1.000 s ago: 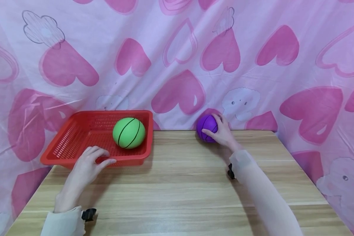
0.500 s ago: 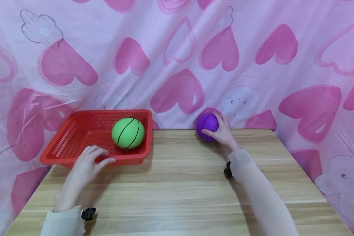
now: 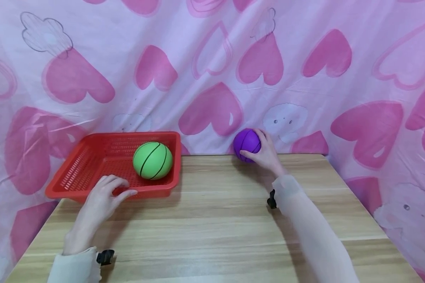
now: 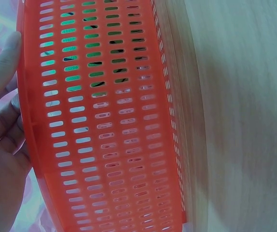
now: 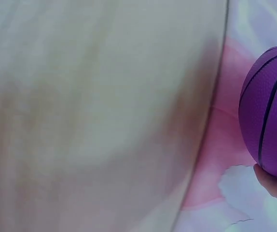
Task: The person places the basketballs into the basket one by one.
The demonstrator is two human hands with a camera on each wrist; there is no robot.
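My right hand (image 3: 265,153) grips a small purple basketball (image 3: 246,143) near the table's back edge, thumb low on its near side and fingers over its right side. In the right wrist view the purple ball (image 5: 269,113) shows in part, with a fingertip at its lower edge. My left hand (image 3: 104,198) holds the front rim of a red plastic basket (image 3: 166,192), fingers curled over it. The left wrist view has the basket's slotted wall (image 4: 100,125) up close, the thumb at its rim. Inside the basket's right end sits a green basketball (image 3: 152,160).
A wood-grain table (image 3: 205,228) carries the basket at its back left. Behind it hangs a pink cloth (image 3: 205,51) printed with hearts, close to the back edge. Black straps (image 3: 105,257) show at both wrists.
The purple ball has risen a little in my right hand, its lower edge now higher against the table. My left hand stays on the basket rim. The head view has shifted slightly.
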